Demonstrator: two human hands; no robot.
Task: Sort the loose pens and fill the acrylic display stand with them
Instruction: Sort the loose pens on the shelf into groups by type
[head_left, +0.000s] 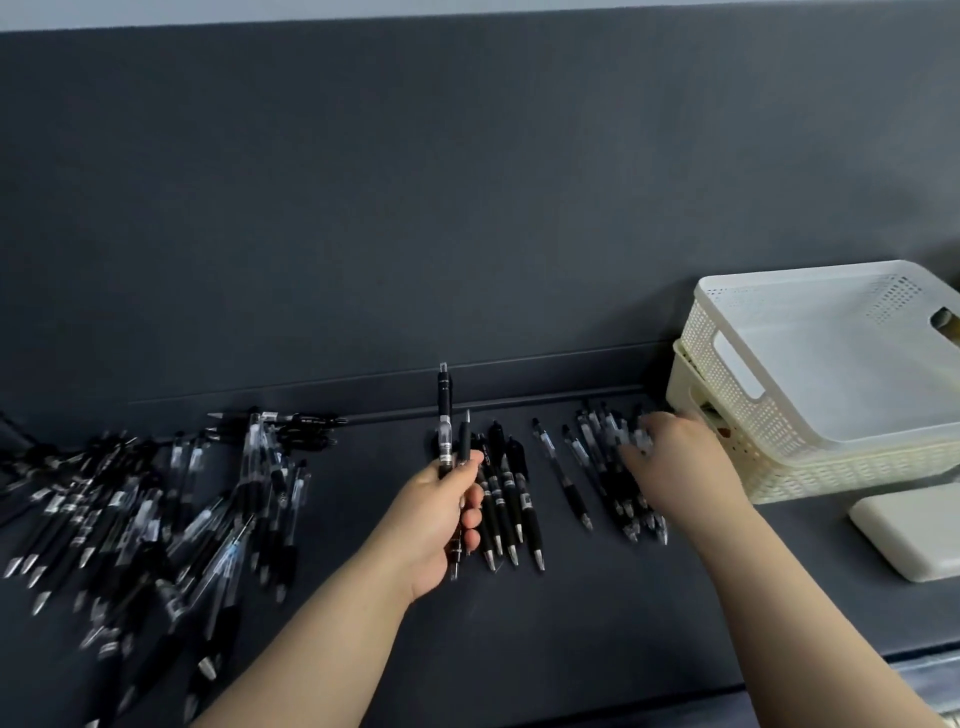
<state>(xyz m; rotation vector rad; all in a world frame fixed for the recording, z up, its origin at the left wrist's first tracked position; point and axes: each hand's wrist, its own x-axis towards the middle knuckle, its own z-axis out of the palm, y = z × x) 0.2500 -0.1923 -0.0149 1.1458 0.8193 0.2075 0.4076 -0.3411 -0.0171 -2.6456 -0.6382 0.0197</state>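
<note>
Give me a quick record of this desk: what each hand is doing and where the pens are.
Left hand: grips pens upright
Right hand: over the right pen group, fingers blurred
Loose pile: far left, jumbled
Sorted row: centre, black pens side by side
Baskets: two stacked, far right

Pretty plain: both forearms are bare all the way up, and the left grip (441, 525) and right grip (680, 467) are bare-handed too.
</note>
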